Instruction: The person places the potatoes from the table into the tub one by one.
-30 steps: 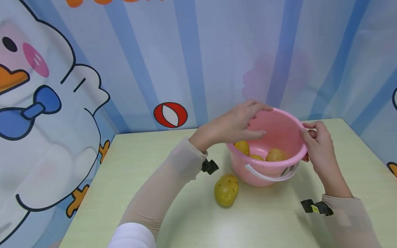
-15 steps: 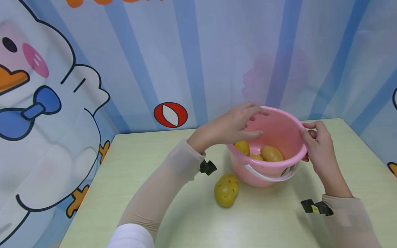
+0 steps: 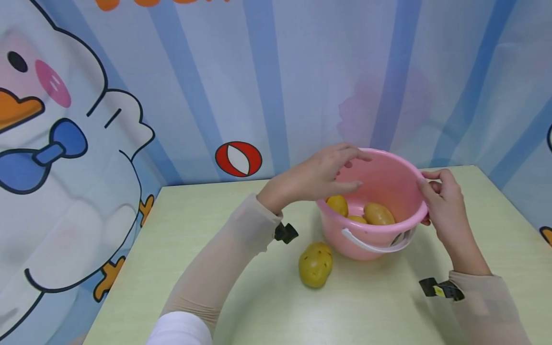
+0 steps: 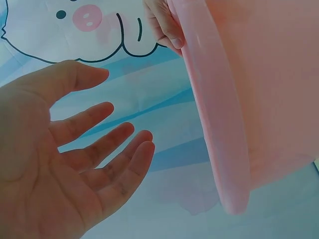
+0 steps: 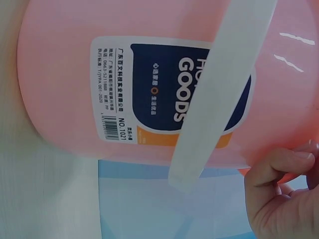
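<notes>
A pink bucket with a white handle stands on the table, its mouth upward. Inside are several yellow potatoes, among them a larger one and another by the left wall. One dark-spotted potato lies on the table just in front of the bucket. My left hand hovers over the left side of the rim, fingers spread and holding nothing; the left wrist view shows its bare palm. With thumb and fingers, my right hand grips the rim on the right.
The pale table ends at a blue striped backdrop right behind the bucket. A printed white duck fills the left side. In the right wrist view a label is on the bucket's wall.
The left hand has drawn slightly left, away from the bucket's mouth. The larger potato inside has shifted a little left and turned. The right hand has stayed on the rim.
</notes>
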Demonstrator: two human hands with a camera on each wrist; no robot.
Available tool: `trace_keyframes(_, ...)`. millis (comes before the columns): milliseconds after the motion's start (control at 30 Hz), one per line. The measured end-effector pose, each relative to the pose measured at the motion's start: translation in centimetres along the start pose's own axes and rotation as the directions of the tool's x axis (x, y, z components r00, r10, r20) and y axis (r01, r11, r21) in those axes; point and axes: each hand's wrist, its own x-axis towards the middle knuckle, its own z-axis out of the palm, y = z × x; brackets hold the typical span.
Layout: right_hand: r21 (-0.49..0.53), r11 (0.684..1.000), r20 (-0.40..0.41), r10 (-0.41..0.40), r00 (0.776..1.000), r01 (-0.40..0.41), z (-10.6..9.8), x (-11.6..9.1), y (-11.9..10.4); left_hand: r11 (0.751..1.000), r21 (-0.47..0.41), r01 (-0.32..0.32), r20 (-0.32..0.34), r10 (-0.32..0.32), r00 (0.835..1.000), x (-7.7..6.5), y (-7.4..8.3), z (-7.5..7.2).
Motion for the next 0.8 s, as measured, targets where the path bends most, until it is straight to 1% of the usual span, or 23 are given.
trace_keyframes(267, -0.006, 1.0, 0.003, 0.004, 1.0, -0.004, 0.0, 0.0, 0.0, 1.0, -0.006, -0.006, -0.026, 0.006, 1.0, -0.5, -0.1, 0.0)
trace_keyframes(533, -0.009, 1.0, 0.007, -0.002, 1.0, 0.002, -0.2, 0.0, 0.2, 0.999, -0.018, 0.026, -0.04, -0.027, 0.999, -1.2, -0.5, -0.2)
trace_keyframes(800, -0.01, 1.0, 0.005, 0.008, 1.0, -0.008, -0.1, -0.2, 0.2, 0.998, -0.039, 0.048, -0.075, -0.051, 0.996, -2.1, -0.9, -0.5)
